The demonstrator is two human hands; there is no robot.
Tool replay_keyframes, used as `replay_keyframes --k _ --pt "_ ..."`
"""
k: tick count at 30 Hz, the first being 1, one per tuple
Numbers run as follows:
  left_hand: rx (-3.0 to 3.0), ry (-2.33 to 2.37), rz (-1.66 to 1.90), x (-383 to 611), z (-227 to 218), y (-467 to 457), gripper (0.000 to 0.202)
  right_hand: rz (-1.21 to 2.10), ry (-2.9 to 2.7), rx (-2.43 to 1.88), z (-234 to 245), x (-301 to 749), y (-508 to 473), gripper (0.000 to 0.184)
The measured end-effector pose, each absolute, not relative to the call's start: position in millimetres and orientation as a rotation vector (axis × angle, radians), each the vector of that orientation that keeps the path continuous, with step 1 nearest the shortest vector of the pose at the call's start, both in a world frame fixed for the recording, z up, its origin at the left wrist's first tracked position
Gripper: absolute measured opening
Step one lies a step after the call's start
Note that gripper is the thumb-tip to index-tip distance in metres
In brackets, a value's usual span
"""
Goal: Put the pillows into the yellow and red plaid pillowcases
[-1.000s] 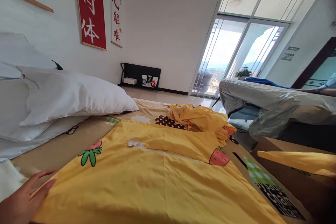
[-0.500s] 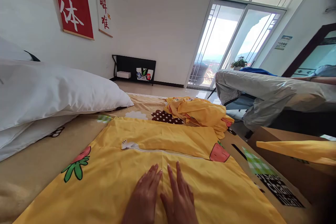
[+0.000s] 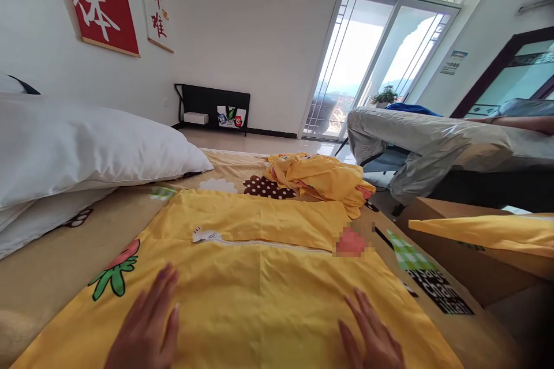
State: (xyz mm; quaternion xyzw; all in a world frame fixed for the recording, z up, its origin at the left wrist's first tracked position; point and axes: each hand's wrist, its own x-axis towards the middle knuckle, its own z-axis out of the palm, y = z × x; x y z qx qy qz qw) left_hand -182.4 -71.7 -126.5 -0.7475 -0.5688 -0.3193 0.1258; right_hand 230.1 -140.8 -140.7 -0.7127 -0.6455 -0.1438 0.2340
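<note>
Broadly, a bed (image 3: 64, 253) fills the lower view, its tan sheet printed with cartoon shapes, and two white pillows (image 3: 86, 144) are stacked along its left side. Across the room a glass door (image 3: 355, 63) lets in daylight, and another person's legs in grey trousers (image 3: 433, 144) stretch out on the right (no hand of theirs is on the bed). A yellow cover (image 3: 268, 282) lies spread over the middle of the bed, its zip (image 3: 268, 244) running crosswise. Beyond it sits a crumpled yellow bundle (image 3: 320, 179), and to the right a brown box (image 3: 459, 271) carries another yellow cloth (image 3: 489, 233).

The left hand (image 3: 147, 323) and right hand (image 3: 372, 340) both lie palm down on the near part of the cover, well apart, one toward each side edge. Neither grip is closed on anything: the fingers are stretched out flat, pressing the fabric rather than pinching it.

As a judgement, flattening cloth like this goes best with level palms, light even pressure, and strokes from the middle outward, so creases are pushed off and not bunched. The cover sits directly under both hands, touching them, and extends ahead of the fingertips to the zip.
</note>
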Motion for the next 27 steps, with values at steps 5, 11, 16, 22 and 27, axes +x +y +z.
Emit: replay_keyframes --k 5,11,16,22,27 --pt "-2.861 -1.288 -0.412 -51.1 -69.9 -13.2 0.056 0.352 -2.219 -1.901 -77.6 109.6 -48.2 0.057" --pt "-2.565 -1.932 -0.231 -165.0 -122.5 -6.4 0.06 0.273 -1.946 -2.361 -105.4 220.0 -73.9 0.068" --pt "-2.164 -2.201 -0.16 -283.8 -163.6 -26.9 0.06 -0.037 -1.719 -2.56 -131.7 310.5 -105.3 0.067" --pt "-2.597 -1.787 -0.346 -142.1 -88.7 6.2 0.06 0.094 -2.007 -2.153 -76.1 206.1 -7.6 0.061" --pt "-2.842 -1.805 -0.087 -45.0 -64.2 87.5 0.059 0.468 -2.216 -1.962 -68.8 130.6 74.5 0.057"
